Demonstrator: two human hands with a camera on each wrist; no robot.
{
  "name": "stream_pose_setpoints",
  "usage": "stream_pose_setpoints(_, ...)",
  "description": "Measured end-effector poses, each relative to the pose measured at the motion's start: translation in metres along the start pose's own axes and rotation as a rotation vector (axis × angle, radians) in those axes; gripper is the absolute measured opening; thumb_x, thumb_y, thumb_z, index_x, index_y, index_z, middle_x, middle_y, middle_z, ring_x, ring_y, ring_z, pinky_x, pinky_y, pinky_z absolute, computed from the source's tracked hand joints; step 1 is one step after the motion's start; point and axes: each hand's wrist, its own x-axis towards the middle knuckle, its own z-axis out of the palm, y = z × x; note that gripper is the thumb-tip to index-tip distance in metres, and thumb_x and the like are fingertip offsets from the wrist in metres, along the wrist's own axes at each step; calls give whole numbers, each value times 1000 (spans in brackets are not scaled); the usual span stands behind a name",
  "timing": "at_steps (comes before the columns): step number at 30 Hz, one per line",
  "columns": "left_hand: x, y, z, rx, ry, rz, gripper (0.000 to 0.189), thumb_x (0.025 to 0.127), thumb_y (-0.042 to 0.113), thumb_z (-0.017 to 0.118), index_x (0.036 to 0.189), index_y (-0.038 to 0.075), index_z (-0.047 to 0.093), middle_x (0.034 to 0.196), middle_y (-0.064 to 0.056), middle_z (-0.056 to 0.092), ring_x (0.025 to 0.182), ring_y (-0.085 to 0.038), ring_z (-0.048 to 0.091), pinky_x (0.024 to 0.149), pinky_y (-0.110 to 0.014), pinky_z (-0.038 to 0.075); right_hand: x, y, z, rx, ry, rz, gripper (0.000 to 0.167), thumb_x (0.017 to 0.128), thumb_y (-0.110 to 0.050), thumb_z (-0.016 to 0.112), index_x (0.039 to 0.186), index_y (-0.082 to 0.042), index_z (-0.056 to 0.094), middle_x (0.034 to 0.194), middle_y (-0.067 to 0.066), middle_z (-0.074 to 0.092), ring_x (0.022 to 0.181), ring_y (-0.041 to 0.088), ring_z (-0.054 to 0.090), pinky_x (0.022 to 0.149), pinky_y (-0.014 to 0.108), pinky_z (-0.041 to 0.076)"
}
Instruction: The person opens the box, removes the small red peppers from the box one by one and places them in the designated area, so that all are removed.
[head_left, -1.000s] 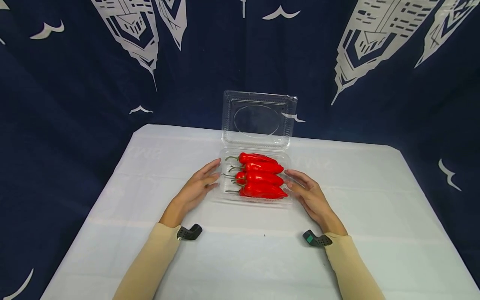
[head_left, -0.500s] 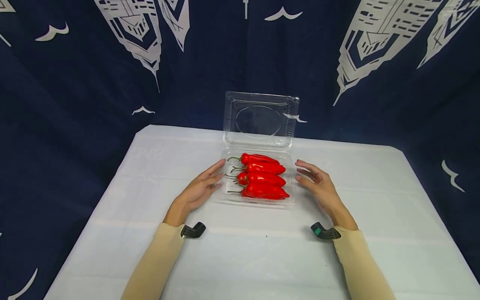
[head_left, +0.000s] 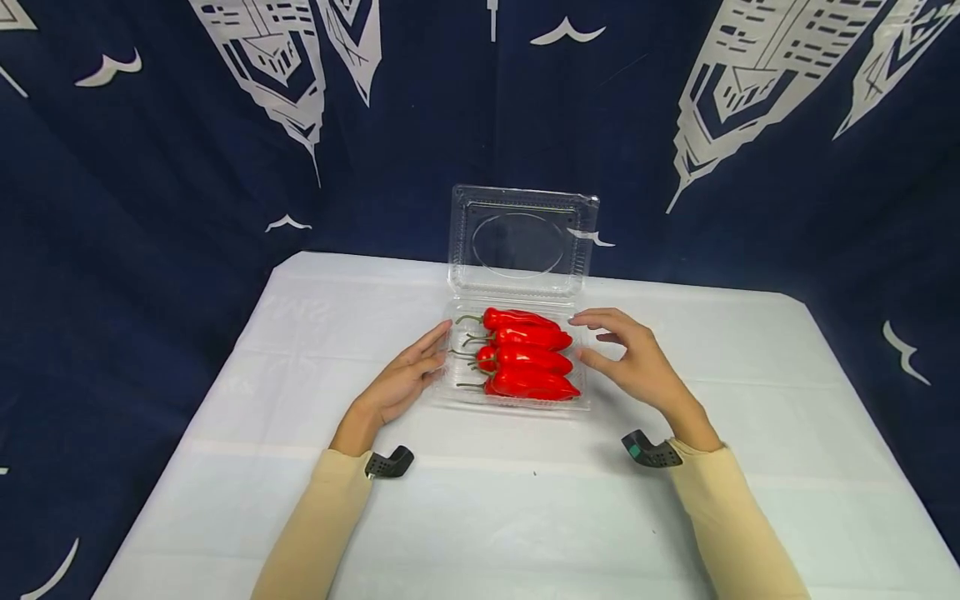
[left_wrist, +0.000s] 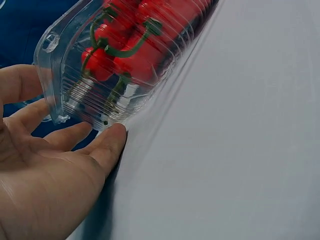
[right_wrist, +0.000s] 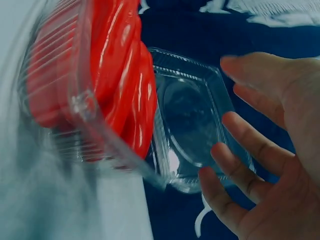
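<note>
Several red peppers (head_left: 531,383) with green stems lie side by side in a clear plastic clamshell box (head_left: 517,402) on the table. Its hinged lid (head_left: 519,242) stands raised at the back. My left hand (head_left: 401,379) is at the box's left side; in the left wrist view its straight fingertips touch the ribbed wall. On the other side, my right hand (head_left: 637,358) hovers at the right edge, thumb and fingers spread and overlapping the rim in the head view. The right wrist view shows those fingers (right_wrist: 260,145) loosely extended with nothing between them.
The box stands near the back edge of a white-covered table (head_left: 525,517). Behind it hangs a dark blue cloth (head_left: 480,108) printed with white buildings and birds. Each wrist carries a small black device (head_left: 390,462).
The right hand first drew away rightward from the box, then came back left toward its rim with fingers spread. The left hand stays at the box's left side. Peppers and lid keep their places.
</note>
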Motion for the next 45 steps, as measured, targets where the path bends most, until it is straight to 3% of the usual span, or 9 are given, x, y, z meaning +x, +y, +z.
stream_pose_setpoints(7, 0, -1, -1, -2, -6, -10, 59, 107, 10, 44, 160, 27, 25, 169, 4, 10, 155, -13, 7, 126, -44, 18, 9, -16, 13, -42, -139, -140, 46, 85, -9, 81, 128, -10, 66, 131, 2, 63, 122, 21, 57, 97, 53, 53)
stream_pose_setpoints(11, 1, -2, -3, 6, -10, -8, 59, 107, 12, 45, 160, 28, 25, 169, 4, 11, 155, -13, 7, 126, -44, 18, 12, -23, 21, -68, -198, -161, 45, 85, -7, 80, 127, -9, 67, 132, 1, 62, 125, 20, 55, 103, 47, 50)
stream_pose_setpoints(18, 2, -2, -4, 9, -5, -14, 59, 107, 12, 44, 160, 30, 25, 169, 5, 10, 155, -12, 6, 127, -43, 16, 13, -27, 33, -85, -278, -178, 44, 86, -5, 78, 128, -11, 67, 132, 3, 62, 127, 23, 54, 107, 49, 47)
stream_pose_setpoints(31, 1, -1, -4, 1, -15, -15, 58, 108, 13, 44, 160, 29, 24, 169, 5, 10, 155, -11, 6, 127, -41, 16, 12, -22, 50, -79, -299, -222, 40, 85, -8, 79, 123, -16, 68, 127, 1, 65, 122, 20, 57, 106, 45, 47)
stream_pose_setpoints(45, 2, -1, -4, -10, -15, -15, 58, 107, 12, 44, 160, 29, 25, 169, 5, 10, 155, -11, 6, 127, -43, 15, 11, -20, 58, -94, -291, -181, 47, 83, -8, 82, 126, -15, 67, 127, 0, 67, 118, 21, 60, 101, 44, 51)
